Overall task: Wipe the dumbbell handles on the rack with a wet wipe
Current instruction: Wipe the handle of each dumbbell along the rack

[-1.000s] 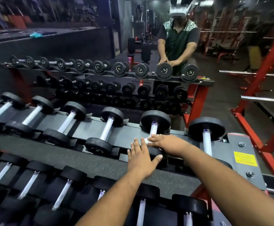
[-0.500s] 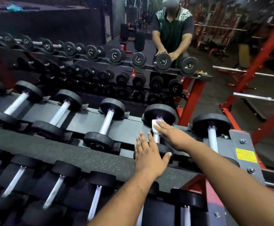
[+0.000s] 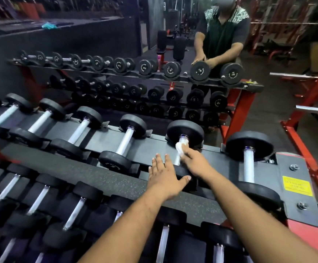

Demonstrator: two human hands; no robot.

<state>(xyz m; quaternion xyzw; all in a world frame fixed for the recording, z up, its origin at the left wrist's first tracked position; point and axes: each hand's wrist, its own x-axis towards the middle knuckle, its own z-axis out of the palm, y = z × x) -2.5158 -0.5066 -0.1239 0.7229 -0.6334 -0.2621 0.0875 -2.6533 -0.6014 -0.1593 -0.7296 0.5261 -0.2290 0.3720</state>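
Head view: the right hand [image 3: 196, 164] pinches a white wet wipe [image 3: 181, 148] around the far end of a dumbbell handle [image 3: 182, 141], right under the big black far head [image 3: 185, 131] on the rack's top tier [image 3: 154, 147]. The left hand [image 3: 163, 177] lies flat, fingers straight, on the near head [image 3: 184, 176] of that same dumbbell, most likely pinning it so it won't roll under the rubbing. The next dumbbell's handle [image 3: 248, 164] stands just to the right. Beyond, a mirror shows a person [image 3: 222, 35] at a dumbbell rack [image 3: 135, 74]
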